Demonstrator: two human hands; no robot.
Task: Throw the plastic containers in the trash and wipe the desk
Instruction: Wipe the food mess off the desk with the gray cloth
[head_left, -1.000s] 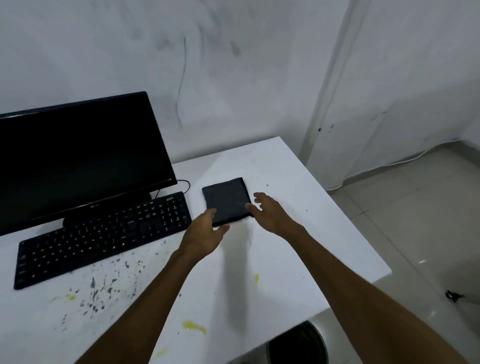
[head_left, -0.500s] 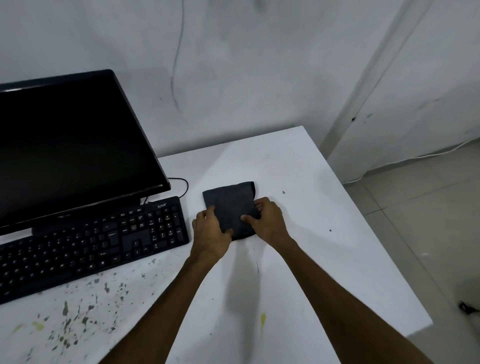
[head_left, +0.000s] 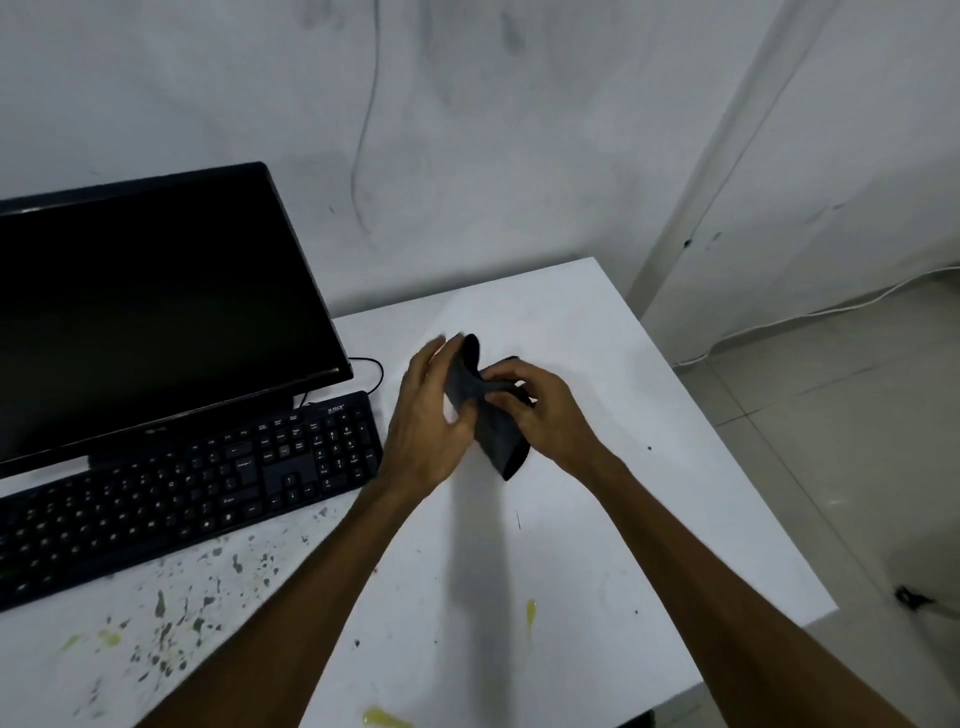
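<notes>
Lifting off the counter (head_left: 597, 338), the cloth (head_left: 493, 431) that was lying flat half a second ago is now hanging between both hands, right of the keyboard (head_left: 182, 493). Left hand (head_left: 431, 415) and right hand (head_left: 540, 410) fingers are pinching it; wiping the near stains (head_left: 171, 623) is probably starting next.

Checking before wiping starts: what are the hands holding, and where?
Both hands grip the dark cloth: left hand at its upper end, right hand pinching its middle.
</notes>
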